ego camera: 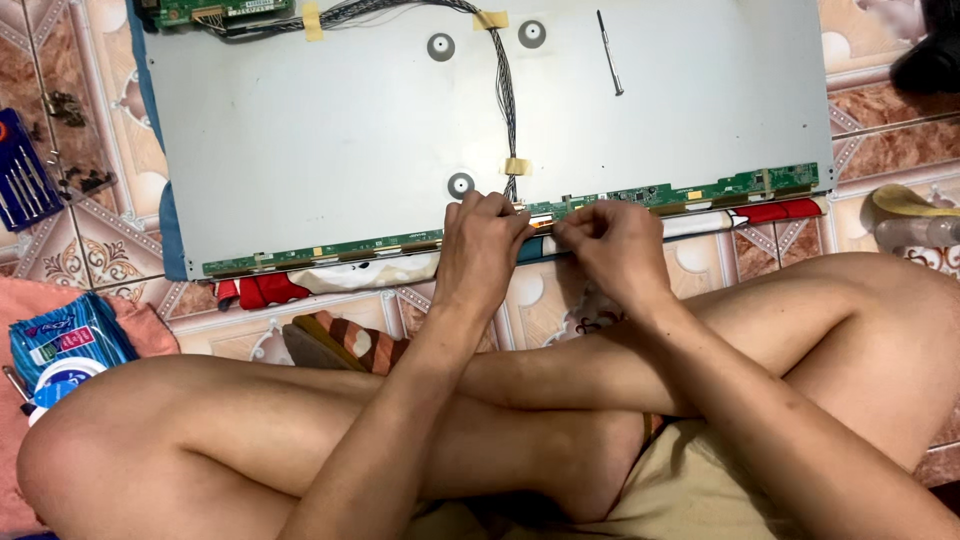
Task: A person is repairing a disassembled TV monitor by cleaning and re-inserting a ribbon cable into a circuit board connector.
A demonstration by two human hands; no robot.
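1. Centre of the frame: left hand [482, 245] and right hand [612, 243] meet at the lower edge of a grey metal panel back [330, 140] lying flat on the tiled floor [90, 250].
2. Both hands are curled shut, fingertips pinching something small where the green circuit strip [690, 192] runs along that edge. Looks like a flat connector or ribbon tab, but fingers hide it.
3. Strip spans from lower left to right of the panel, just above a red and white cloth [300, 285] under the edge.
4. Handling, my read: strip is thin, light, stiff but brittle; bonded flex tails tear easily. Grip by the board edges or connector latch, not the ribbons.
5. Wire bundle [507, 100] runs down from the top centre, taped near the hands.
6. Screwdriver [609, 52] lies upper right on the panel; blue tool set [22, 180] sits at far left, well apart.
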